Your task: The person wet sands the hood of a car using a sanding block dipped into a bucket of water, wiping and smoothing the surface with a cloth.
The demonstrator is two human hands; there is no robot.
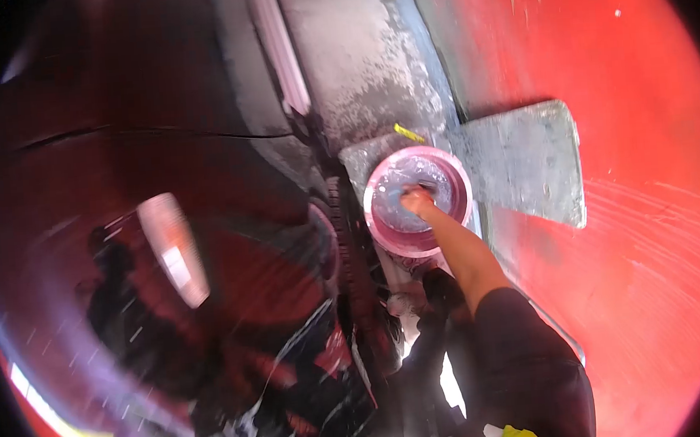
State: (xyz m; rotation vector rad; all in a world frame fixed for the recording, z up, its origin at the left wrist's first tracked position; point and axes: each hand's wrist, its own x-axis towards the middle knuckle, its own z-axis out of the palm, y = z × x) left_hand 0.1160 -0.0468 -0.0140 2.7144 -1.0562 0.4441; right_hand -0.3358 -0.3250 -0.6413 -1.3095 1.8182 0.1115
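Observation:
My right hand (418, 200) reaches down into a round pink bucket (462, 180) that holds cloudy, bubbly water (413, 171). Its fingers look closed around something small and dark, too blurred to make out. The forearm passes over the bucket's lower right rim, and a dark sleeve covers the upper arm. My left hand does not show in the frame.
A glossy dark car body (225, 178) with reflections fills the left side. Right of the bucket, a grey flat patch (525, 162) adjoins a red surface (626, 102). A small yellow strip (409, 132) lies above the bucket.

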